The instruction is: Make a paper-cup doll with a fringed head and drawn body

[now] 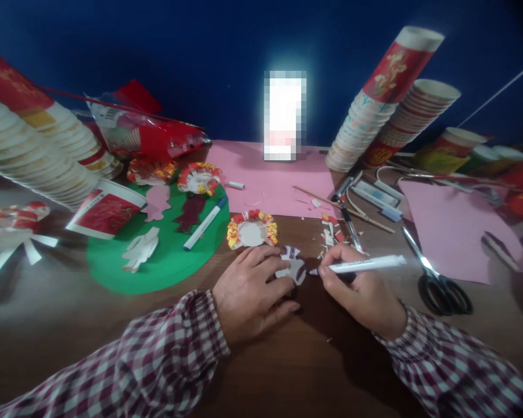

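Bracing the forearms on the wide table (pixel 279 383) would give the steadiest base for this colouring, and the brown stretch just in front of the person leaves elbow room. The green sheet (pixel 165 281) lies off to the left, well apart from the work, so nothing on it needs shifting.

The left hand (pixel 256 290) is laid flat, palm down, its fingers extended and a little apart, the foremost ones over the left side of the small paper cutout (pixel 291 267). That looks like a sound anchor; pressure straight down, without a sideways drag, should stop the paper from skating. The right hand (pixel 361 290) pinches the white marker (pixel 368 264) between thumb and fingers, the barrel slanting low out to the right. A slightly steeper hold might give a finer line.

The black-handled scissors (pixel 444 295) lie right of that hand, where a sweeping wrist could catch them.

The cutout is on the table between the hands, just below and to the right of the red-and-yellow paper ring (pixel 251 231). Purple runs along parts of its edge, with the middle pale. The purple tip (pixel 314 271) is at or just beside the right edge; contact cannot be told. Short strokes, running inward from the edge, would suit it best.
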### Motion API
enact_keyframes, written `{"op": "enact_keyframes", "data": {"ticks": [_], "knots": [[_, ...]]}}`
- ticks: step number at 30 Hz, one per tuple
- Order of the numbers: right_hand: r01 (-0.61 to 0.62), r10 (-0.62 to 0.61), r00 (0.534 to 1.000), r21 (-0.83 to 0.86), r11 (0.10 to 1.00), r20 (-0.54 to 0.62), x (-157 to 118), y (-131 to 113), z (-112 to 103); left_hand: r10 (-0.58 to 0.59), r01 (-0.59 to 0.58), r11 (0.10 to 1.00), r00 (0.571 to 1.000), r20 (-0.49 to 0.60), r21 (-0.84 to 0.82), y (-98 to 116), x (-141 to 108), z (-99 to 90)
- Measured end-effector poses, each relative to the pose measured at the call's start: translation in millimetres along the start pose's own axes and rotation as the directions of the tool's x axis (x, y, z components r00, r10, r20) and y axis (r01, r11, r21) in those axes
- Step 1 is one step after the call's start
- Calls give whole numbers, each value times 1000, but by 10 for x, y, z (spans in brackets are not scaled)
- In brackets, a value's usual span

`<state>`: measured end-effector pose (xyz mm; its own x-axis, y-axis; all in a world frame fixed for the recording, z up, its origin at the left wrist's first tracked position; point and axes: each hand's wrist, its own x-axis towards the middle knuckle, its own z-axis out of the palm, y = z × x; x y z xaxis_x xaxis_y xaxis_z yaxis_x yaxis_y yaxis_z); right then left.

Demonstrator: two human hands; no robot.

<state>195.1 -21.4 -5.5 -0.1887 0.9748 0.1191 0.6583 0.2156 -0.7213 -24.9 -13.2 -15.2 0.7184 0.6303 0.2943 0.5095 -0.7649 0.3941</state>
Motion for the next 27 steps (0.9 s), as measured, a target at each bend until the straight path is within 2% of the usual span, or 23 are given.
{"op": "enact_keyframes", "data": {"ticks": [22,27], "knots": [[43,-44,997,13,999,56,-18,-24,-21,1,-1,1000,1000,-11,2,2,-3,6],[-29,30,999,58,998,-19,-1,-23,-25,3,-3,1000,1000,-4,1,0,5,1]]}}
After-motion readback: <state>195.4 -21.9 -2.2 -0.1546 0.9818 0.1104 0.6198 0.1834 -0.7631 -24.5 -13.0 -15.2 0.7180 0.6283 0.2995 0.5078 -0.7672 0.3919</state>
